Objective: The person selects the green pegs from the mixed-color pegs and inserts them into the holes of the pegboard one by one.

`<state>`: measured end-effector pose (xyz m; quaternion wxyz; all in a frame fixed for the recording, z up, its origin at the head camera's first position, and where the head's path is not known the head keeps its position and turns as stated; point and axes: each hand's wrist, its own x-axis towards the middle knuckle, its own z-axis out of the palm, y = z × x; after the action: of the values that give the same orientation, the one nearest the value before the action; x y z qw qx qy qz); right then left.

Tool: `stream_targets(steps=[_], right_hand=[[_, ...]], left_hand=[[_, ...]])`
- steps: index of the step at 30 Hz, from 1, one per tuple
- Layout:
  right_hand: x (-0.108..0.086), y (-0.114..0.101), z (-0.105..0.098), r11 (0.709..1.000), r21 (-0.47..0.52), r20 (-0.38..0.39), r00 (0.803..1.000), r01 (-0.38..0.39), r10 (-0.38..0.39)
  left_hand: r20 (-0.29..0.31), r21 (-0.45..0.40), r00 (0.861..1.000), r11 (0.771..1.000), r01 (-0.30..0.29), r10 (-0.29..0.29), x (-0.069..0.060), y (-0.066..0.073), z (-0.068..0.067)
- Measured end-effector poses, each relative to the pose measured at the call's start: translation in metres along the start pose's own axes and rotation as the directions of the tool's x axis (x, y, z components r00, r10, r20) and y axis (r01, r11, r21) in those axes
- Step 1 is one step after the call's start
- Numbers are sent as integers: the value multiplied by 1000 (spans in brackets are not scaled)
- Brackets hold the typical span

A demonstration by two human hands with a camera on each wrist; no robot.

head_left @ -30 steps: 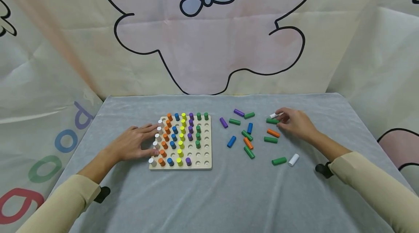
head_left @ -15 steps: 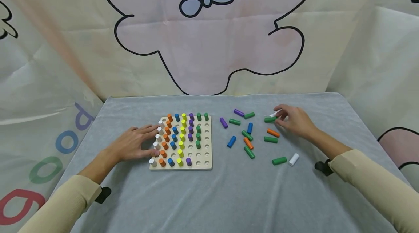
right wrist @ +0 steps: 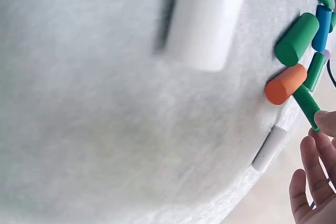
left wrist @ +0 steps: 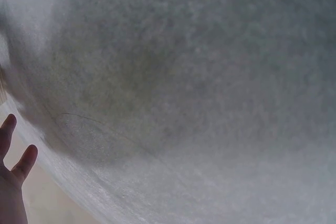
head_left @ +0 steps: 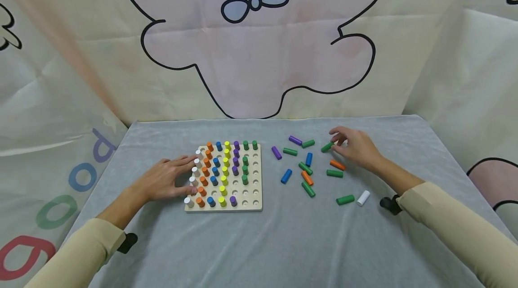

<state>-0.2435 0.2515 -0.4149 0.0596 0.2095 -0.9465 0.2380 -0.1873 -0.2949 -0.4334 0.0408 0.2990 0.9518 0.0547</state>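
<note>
In the head view my right hand pinches one end of a green peg between thumb and fingers, above the right part of the table. The right wrist view shows the thumb on that green peg, with a white peg lying close by; in the head view this white peg is hidden. My left hand rests at the left edge of a pegboard, fingers spread and thumb touching it. Upright white, orange, blue, yellow, purple and green pegs stand in columns on the board, with bare holes mostly on its right side.
Loose pegs lie between board and right hand, among them a purple peg, a blue peg and an orange peg. Nearer the front are a green peg and a white peg. A grey cloth covers the table.
My right hand has moved left and slightly away from me, taking the green peg with it. The white peg near its fingertips has gone out of sight. My left hand has stayed put.
</note>
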Motion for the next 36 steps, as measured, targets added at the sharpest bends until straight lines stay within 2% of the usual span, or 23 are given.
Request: stream_targets(steps=[11,26,36], right_hand=[[9,-15,7,999,32,25,1000,-11,10],[14,-23,16,998,66,28,1000,-8,6],[22,-37,12,997,78,19,1000,12,-13]], left_hand=[[-5,0,1000,1000,4,-4,-2,0,1],[-15,-14,1000,1000,0,0,-3,0,1],[-20,-17,1000,1000,6,-7,-2,1,1]])
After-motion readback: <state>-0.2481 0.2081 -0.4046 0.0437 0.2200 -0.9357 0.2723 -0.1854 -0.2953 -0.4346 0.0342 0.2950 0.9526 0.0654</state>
